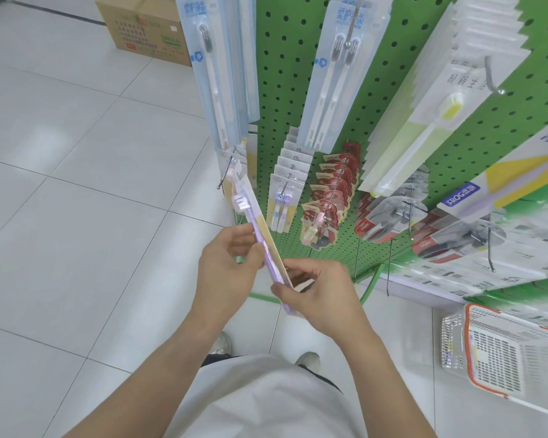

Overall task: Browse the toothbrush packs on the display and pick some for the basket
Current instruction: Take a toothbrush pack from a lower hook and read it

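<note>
Cardboard box [146, 30]: stands on the tiled floor at upper left, well apart from the hands
Blue-carded toothbrush packs [217, 74]: hang at the left edge of the green pegboard display [285, 99]; an empty metal hook [227, 172] juts out just below them
Left hand [227, 267]: fingers and thumb curled round the middle of the purple toothbrush pack [260, 235], thumb on the near face
Purple toothbrush pack: held in the air in front of the display, tilted, bristle end up toward the empty hook, lower end at the right hand; clear of every hook
Right hand [320, 294]: thumb and curled fingers pinch the pack's lower end, card edge between them
Handling, judged: light, flat blister card; stiff along its length but likely to flex or crease if squeezed; the plastic front looks slick, so a hold by the card edges or across the middle seems soundest
Neighbouring stock: small white packs [287, 191], red packs [328, 200] and a yellow-bristled pack [424, 121] hang to the right, untouched
Basket [503, 352]: white mesh with orange rim, on the floor at lower right, well apart from the held pack
Stage, judged: pack under inspection, not yet in the basket
</note>
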{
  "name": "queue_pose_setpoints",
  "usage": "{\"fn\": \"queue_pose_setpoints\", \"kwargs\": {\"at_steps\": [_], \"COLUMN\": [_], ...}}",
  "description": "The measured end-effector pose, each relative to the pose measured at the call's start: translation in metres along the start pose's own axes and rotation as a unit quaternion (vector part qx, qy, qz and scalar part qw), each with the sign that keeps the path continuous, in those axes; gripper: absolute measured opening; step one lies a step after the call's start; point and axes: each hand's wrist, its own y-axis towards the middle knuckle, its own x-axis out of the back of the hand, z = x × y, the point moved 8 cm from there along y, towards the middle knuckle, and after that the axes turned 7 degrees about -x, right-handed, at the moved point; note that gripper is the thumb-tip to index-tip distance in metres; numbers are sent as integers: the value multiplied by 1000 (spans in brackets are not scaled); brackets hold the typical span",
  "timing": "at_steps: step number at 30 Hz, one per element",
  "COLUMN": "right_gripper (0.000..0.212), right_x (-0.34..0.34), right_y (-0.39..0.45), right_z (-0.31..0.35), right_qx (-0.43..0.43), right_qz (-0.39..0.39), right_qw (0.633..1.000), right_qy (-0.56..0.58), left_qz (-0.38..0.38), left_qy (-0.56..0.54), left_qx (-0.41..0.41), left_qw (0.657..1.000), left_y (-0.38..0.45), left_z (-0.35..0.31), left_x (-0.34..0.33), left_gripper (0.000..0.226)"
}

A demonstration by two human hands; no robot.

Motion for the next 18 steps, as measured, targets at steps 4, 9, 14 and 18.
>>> {"fn": "queue_pose_setpoints", "kwargs": {"at_steps": [4, 9, 14, 18], "right_gripper": [40, 36, 36, 42], "right_x": [-6, -14, -5, 4], "right_y": [7, 9, 15, 26], "right_z": [10, 17, 13, -4], "right_qx": [64, 95, 66, -16], "right_qz": [-10, -6, -66, -39], "right_qw": [997, 994, 994, 986], "right_qy": [-46, -45, 48, 160], "left_qz": [-2, -13, 6, 25], "left_qy": [-41, -23, -87, -102], "left_qx": [9, -23, 23, 57], "left_qw": [999, 999, 996, 993], "left_y": [-2, 3, 7, 8], "left_z": [-7, -6, 3, 11], "left_x": [-3, 7, 7, 1], "left_gripper": [19, 31, 29, 27]}}
